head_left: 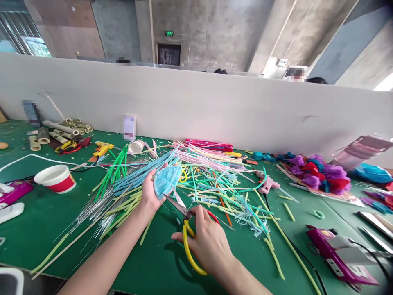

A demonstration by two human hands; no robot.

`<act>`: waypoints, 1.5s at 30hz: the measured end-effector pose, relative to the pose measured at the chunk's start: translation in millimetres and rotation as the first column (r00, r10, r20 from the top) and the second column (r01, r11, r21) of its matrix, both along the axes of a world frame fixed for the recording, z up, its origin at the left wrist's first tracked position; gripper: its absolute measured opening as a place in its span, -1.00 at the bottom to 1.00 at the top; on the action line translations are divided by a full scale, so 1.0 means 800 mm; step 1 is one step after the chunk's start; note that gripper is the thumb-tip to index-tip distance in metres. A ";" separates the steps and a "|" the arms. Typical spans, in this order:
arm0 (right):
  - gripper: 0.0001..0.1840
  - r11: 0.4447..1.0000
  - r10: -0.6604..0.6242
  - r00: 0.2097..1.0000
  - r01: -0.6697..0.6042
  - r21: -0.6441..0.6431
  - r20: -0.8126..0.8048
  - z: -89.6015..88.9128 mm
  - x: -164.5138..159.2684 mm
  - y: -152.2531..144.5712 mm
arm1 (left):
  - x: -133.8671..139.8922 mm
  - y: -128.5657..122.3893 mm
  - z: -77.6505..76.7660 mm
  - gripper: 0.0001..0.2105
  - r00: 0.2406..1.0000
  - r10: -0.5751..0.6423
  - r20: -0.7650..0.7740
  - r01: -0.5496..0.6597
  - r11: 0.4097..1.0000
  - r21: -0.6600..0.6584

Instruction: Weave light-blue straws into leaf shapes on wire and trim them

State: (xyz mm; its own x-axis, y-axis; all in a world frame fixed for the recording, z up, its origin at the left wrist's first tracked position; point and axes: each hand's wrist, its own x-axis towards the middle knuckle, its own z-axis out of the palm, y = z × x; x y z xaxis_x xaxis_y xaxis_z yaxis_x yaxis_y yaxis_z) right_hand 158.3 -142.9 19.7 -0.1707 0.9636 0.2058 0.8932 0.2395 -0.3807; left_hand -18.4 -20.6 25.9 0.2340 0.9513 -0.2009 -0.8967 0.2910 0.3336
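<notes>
My left hand (pixel 150 190) holds a flat, fan-like piece made of light blue pipe cleaners (pixel 166 180), its fingers closed behind and along the edge. In my right hand (pixel 210 237) is a pair of scissors (pixel 186 243) with yellow and red handles. The scissor blades are parted, and their tips reach the lower right edge of the blue piece. Beneath both hands lies a wide heap of loose pipe cleaners, with blue stems (pixel 135 174), pink stems (pixel 208 157) and yellow-green stems (pixel 132 205).
A paper cup (pixel 59 180), yellow glue gun (pixel 102 148) and bamboo pieces (pixel 66 129) are at left. On the right are a pink glue gun (pixel 267 183), purple and red flowers (pixel 325 172) and a purple power strip (pixel 334 254). A white partition (pixel 196 106) runs behind the table.
</notes>
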 end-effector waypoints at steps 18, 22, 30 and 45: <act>-0.37 0.983 0.137 0.982 -0.150 0.105 0.127 0.006 -0.030 0.000 | 0.009 -0.001 0.001 -0.62 0.993 0.100 0.066 -0.098 0.995 -0.033; -0.45 0.976 0.135 0.969 -0.166 0.142 0.206 0.005 -0.031 0.000 | 0.007 0.001 0.000 -0.60 0.991 0.097 0.090 -0.090 0.993 -0.079; -0.57 0.950 0.149 0.955 -0.211 0.231 0.258 -0.009 -0.032 0.003 | 0.003 0.002 -0.005 -0.62 0.988 0.101 0.113 -0.090 0.991 -0.104; -0.61 0.900 0.140 0.924 -0.268 0.344 0.355 -0.019 -0.035 0.010 | 0.001 0.010 -0.015 -0.63 0.991 0.078 0.110 -0.068 0.994 -0.091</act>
State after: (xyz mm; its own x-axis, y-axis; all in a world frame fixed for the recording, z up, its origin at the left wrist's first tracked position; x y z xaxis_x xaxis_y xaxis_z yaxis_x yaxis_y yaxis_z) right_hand 130.7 -134.9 4.1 -0.4722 0.7583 0.4494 0.8645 0.4979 0.0682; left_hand -17.2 -12.8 14.1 0.1905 0.9466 -0.2601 -0.9470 0.2470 0.2055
